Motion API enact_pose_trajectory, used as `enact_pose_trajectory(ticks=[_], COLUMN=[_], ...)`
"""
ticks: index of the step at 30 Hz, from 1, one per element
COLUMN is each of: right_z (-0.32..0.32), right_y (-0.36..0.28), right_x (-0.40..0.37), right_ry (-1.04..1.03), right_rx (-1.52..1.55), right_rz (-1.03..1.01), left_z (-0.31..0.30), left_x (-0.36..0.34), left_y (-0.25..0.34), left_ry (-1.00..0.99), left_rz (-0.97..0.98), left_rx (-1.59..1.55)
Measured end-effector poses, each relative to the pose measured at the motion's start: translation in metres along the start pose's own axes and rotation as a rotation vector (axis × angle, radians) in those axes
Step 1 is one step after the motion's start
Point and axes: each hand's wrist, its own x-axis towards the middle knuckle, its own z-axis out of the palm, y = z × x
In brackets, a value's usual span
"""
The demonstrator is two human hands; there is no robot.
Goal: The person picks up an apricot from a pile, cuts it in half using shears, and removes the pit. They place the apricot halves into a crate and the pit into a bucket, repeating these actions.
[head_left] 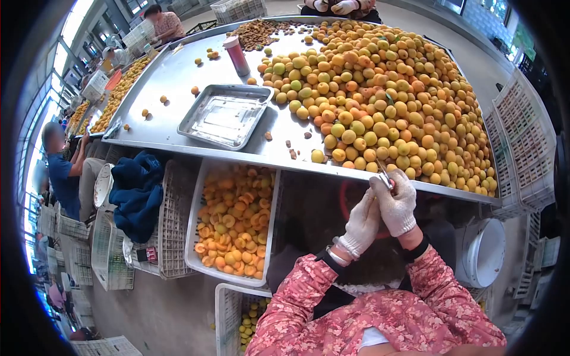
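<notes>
Both my hands wear white knitted gloves and meet at the table's front edge, close to the apricot pile (380, 113). My right hand (399, 204) is closed around a small silver metal tool (386, 178) with a red part at its end; its exact kind does not show. My left hand (362, 222) is closed too, its fingers pressed against the right hand, and whatever lies between them is hidden. Halved orange apricots (234, 219) fill a white plastic crate (190, 252) to the left of my hands, below the table edge.
On the metal table (160, 127) are a steel tray (222, 115), a pink cup (237, 56) and a heap of apricot stones (255, 34). A white bucket (484, 252) stands at right. Crates (522, 136) flank the table. Across it, a person's gloved hands (343, 7) show.
</notes>
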Motion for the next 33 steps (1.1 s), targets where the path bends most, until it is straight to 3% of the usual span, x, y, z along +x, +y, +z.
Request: enact_pose_trajectory(ticks=[6,7,9,10,11,13,14,16,17,21,25,27,30,31,33], right_z=[0.008,0.01,0.011,0.011,0.011,0.015,0.014,0.014,0.017,0.006,0.003,0.006,0.006,0.01,0.002], right_y=[0.007,0.004,0.0,0.0,0.0,0.006,0.006,0.007,0.021,0.027,0.024,0.024,0.016,0.021,0.01], right_x=[0.004,0.005,0.009,0.011,0.013,0.011,0.014,0.018,0.025,0.026,0.021,0.015,0.01,0.01,0.01], right_ry=[-0.043,-0.04,-0.043,-0.041,-0.1,-0.188,-0.179,-0.065,0.054,0.166,0.167,0.131,0.087,0.106,0.076], right_rx=[-0.119,-0.134,-0.163,-0.165,-0.156,-0.088,-0.004,0.393,0.781,0.895,0.785,0.621,0.46,0.427,0.48], right_rz=[-0.157,-0.274,-0.484,-0.479,-0.544,-0.54,-0.471,0.343,0.495,0.561,0.545,0.49,0.43,0.305,0.387], left_z=[0.005,0.001,-0.005,-0.008,-0.013,-0.014,-0.011,-0.01,-0.013,-0.013,-0.007,-0.008,-0.011,-0.012,-0.015], left_x=[-0.001,0.0,0.006,0.01,0.012,0.009,0.011,0.015,0.014,0.013,0.013,0.009,0.009,0.009,0.008], left_y=[-0.003,-0.019,-0.049,-0.059,-0.068,-0.059,-0.031,0.01,0.005,0.001,0.005,0.009,0.01,0.011,0.012], left_ry=[0.197,0.206,0.15,0.124,-0.078,-0.267,-0.109,0.157,0.116,-0.106,-0.059,0.058,0.112,0.112,0.139], left_rz=[-0.032,0.093,0.093,0.087,-0.084,-0.282,-0.395,-0.587,-0.522,-0.429,-0.432,-0.327,-0.359,-0.357,-0.345], left_rx=[-0.058,0.128,-0.19,-0.347,-1.026,-1.721,-1.473,-0.94,-0.951,-1.165,-1.118,-0.666,-0.796,-0.797,-0.784])
